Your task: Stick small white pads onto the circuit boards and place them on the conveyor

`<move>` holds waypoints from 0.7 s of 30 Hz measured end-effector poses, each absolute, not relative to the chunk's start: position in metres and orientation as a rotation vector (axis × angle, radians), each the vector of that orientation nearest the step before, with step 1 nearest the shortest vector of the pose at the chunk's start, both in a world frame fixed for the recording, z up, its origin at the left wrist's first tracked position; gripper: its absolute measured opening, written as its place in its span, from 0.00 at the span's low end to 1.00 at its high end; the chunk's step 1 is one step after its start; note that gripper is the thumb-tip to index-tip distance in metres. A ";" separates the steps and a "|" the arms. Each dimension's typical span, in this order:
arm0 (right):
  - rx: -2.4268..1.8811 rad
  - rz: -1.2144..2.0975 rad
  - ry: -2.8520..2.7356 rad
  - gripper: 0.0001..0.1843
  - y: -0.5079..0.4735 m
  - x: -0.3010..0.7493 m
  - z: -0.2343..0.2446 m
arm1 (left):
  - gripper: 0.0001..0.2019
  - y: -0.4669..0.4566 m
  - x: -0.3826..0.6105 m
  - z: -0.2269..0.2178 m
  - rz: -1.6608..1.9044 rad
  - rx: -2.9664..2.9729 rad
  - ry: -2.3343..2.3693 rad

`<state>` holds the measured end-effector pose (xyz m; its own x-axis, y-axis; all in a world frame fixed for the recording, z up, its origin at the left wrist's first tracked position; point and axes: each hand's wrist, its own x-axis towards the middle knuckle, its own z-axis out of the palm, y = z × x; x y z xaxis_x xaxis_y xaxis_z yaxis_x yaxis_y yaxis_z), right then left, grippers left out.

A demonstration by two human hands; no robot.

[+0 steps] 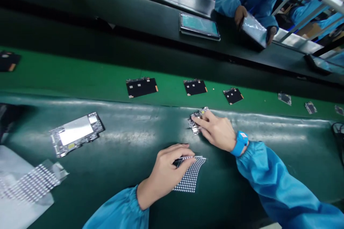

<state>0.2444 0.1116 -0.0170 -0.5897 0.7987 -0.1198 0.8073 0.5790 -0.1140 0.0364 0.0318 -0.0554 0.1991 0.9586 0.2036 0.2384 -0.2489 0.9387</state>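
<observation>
My left hand is closed, pinching the upper edge of a clear sheet of round white stickers between thumb and fingers. The sheet hangs down and bends slightly. Farther up and to the right, my right hand has its fingers on a small circuit board, close to the front edge of the green belt. The index finger lies across the board's face and the thumb is at its near side; the hand covers part of it. A blue wrist strap circles my right wrist.
A larger circuit board with a silvery plate lies on the bench at left, near another dotted sticker sheet. Several black-covered boards rest on the green belt. Across it, a co-worker holds a flat wrapped device.
</observation>
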 end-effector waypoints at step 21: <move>2.356 0.084 2.282 0.28 0.184 0.463 -0.017 | 0.04 0.042 0.026 -0.061 1.151 1.857 1.191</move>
<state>0.4628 0.1843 -0.0170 0.0359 0.9905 0.1329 0.9976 -0.0275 -0.0641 0.0263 0.0419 -0.0613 0.2047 0.9221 0.3285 0.3597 -0.3830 0.8508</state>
